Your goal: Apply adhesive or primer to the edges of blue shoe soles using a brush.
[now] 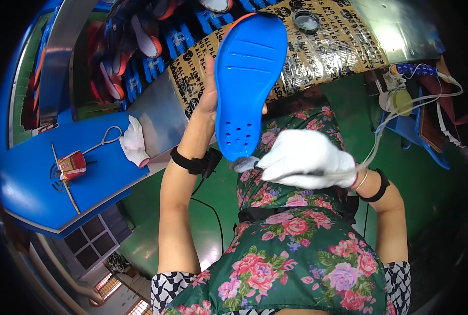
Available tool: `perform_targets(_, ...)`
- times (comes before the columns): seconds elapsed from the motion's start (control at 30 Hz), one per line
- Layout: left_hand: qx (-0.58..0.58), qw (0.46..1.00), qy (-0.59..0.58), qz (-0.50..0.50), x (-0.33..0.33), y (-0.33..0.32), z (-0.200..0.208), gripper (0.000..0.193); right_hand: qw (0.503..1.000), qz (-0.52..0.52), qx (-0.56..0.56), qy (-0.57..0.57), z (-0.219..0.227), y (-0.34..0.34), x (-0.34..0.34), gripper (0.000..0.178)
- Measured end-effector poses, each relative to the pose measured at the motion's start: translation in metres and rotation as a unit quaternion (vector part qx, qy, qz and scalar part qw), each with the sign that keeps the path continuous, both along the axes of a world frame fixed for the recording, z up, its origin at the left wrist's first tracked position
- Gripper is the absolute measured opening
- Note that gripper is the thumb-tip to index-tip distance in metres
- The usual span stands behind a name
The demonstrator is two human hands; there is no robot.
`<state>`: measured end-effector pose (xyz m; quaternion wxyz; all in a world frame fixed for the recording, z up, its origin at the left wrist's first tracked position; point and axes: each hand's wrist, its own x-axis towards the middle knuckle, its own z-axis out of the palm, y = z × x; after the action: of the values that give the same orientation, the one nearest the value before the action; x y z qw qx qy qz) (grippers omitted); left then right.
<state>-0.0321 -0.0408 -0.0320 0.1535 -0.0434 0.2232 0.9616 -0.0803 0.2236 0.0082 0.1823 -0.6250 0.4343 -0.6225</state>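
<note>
A long blue shoe sole (248, 79) stands upright in front of me, with ridges across its wide part, small holes at the narrow heel and an orange edge at the toe. My bare left hand (209, 94) is closed around it from behind; a fingertip shows at its right edge. In a white glove, my right hand (305, 160) grips a small brush (244, 164), whose pale, blurred head is at the heel's lower end. Whether it touches the sole I cannot tell. A clear hose (378, 137) runs from the right hand toward the right side.
A bench covered with printed brown tape (331, 39) bears a round dark dish (306, 22). On the blue table (29, 181) at left lie a white glove (134, 143) and a small red box (72, 165). Racked shoes (146, 39) stand behind; a blue stool (410, 128) is at right.
</note>
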Motion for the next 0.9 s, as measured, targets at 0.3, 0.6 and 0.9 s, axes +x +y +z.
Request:
perform_targets(0.3,-0.032,0.999,-0.012,0.036,-0.009,-0.010,-0.017,0.101,0.952,-0.039,0.143,-0.267,0.002,0.004,-0.013,0.018)
perform_targets(0.6,0.240,0.881,0.022,0.407,0.020,0.007,-0.029,0.058,0.771,-0.186,0.112,-0.599,-0.014,-0.010,-0.016,0.024)
perform_targets(0.9,0.201,0.962,-0.099,0.156,0.114,0.050,-0.002,0.104,0.788,-0.180,0.140,-0.572,-0.020,-0.025,-0.015,0.021)
